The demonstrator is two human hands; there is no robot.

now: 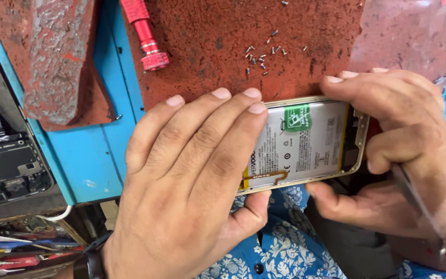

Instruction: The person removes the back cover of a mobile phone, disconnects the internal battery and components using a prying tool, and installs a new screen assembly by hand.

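My left hand (pixel 192 181) lies flat over the left half of an opened phone (pixel 305 142), thumb under its near edge, gripping it. The phone's back is off, showing a white battery with a green label and a gold frame. My right hand (pixel 403 150) clasps the phone's right end, fingers over the far edge and thumb below. A thin metal tool with a red handle (pixel 429 217) is tucked in my right hand. The phone rests at the near edge of a worn red mat (pixel 223 36).
Several tiny screws (pixel 264 54) lie scattered on the red mat beyond the phone. A red knurled tool handle (pixel 145 36) lies at the mat's left edge, on the blue bench (pixel 89 155). Phone parts (pixel 6 170) and hand tools (pixel 16 253) sit at the lower left.
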